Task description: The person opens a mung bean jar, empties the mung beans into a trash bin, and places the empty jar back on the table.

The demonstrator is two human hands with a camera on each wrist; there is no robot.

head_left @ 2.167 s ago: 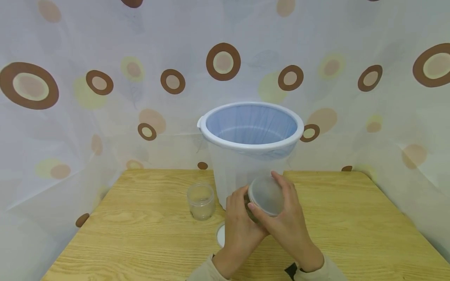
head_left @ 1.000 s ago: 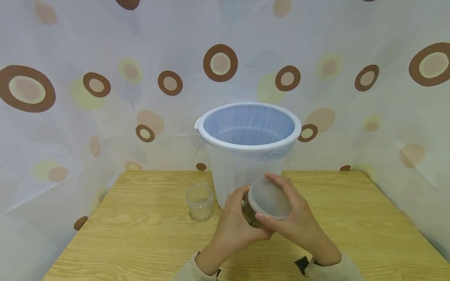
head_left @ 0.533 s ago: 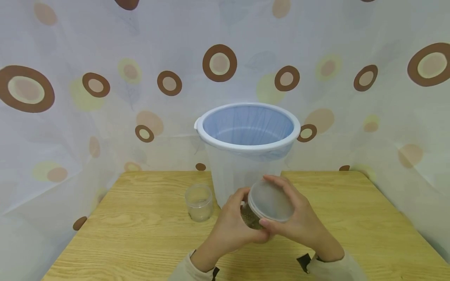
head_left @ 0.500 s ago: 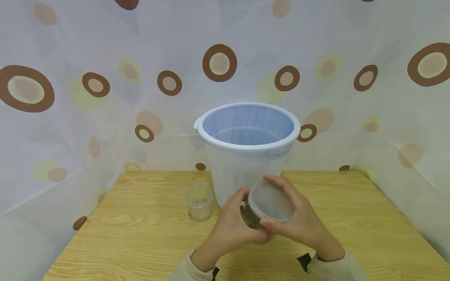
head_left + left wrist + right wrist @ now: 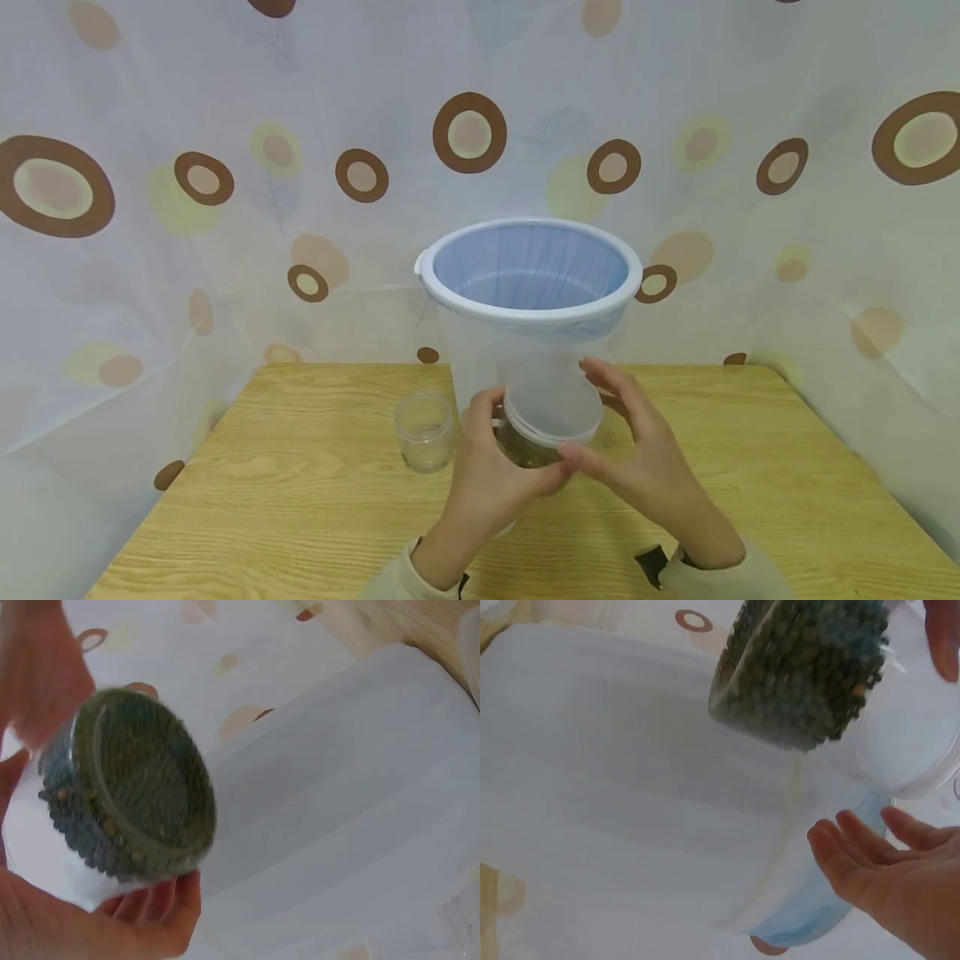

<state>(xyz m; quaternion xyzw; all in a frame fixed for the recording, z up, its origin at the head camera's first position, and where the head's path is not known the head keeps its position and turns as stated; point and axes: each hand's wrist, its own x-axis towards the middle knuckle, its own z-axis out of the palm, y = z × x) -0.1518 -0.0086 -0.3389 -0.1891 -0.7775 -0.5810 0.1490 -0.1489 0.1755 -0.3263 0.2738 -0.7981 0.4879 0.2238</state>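
In the head view my left hand (image 5: pixel 483 483) grips a clear round jar (image 5: pixel 525 450) with small green beans in it, thumb on one side and fingers round the other. A frosted lid (image 5: pixel 551 400) covers its mouth. The jar is held above the table, tilted. My right hand (image 5: pixel 652 471) is spread beside the lid, thumb near its front edge. In the right wrist view, the right hand's fingers (image 5: pixel 877 855) stand apart from the jar (image 5: pixel 802 682). The left wrist view shows the jar's base (image 5: pixel 150 772) and the beans through it.
Behind the hands stands a white bin (image 5: pixel 525 315) with a blue liner. A clear, lidless jar (image 5: pixel 425 433) stands left of it on the wooden table (image 5: pixel 315 500). A white disc (image 5: pixel 504 530) peeks out under the left wrist. Patterned sheeting (image 5: pixel 375 83) surrounds the table.
The jar has moved left and slightly up with my left hand, and tilts less. My right hand's fingers, earlier round the lid, have spread away from it.
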